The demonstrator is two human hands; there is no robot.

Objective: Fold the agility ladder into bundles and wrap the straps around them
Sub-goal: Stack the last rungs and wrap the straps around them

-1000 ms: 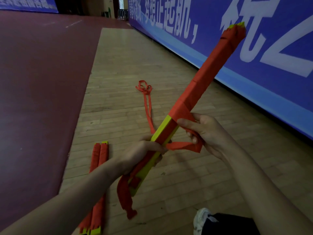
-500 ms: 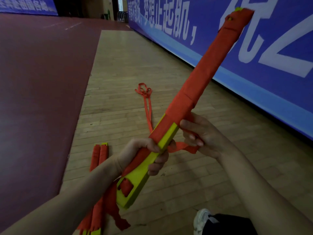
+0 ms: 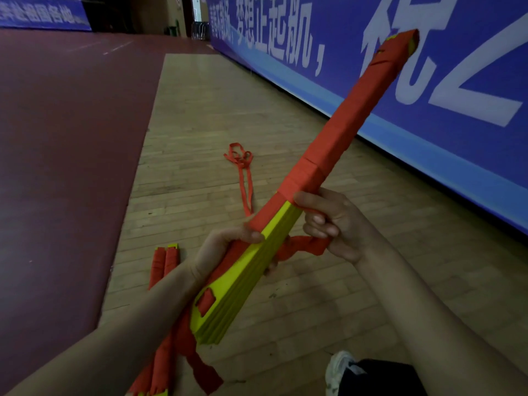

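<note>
I hold a bundle of stacked yellow ladder rungs [image 3: 245, 284] slanting up to the right. Its upper part is wound in red strap [image 3: 340, 135]. My left hand [image 3: 225, 252] grips the bundle near its lower third. My right hand [image 3: 334, 224] sits just under the wrapped part and pinches the loose red strap end [image 3: 303, 245] that runs beneath the bundle. Another strap tail [image 3: 203, 370] hangs from the bundle's lower end. A finished wrapped bundle [image 3: 163, 318] lies on the floor under my left forearm.
A loose red strap [image 3: 243, 172] trails on the wooden floor [image 3: 285, 324] ahead. A blue banner wall [image 3: 428, 90] runs along the right. Dark red flooring [image 3: 63, 167] fills the left. A white shoe [image 3: 340, 370] shows at the bottom.
The bundle has tilted and turned, so more of its yellow lower end faces me. My right hand moved the strap end under the bundle, and my left hand shifted its grip.
</note>
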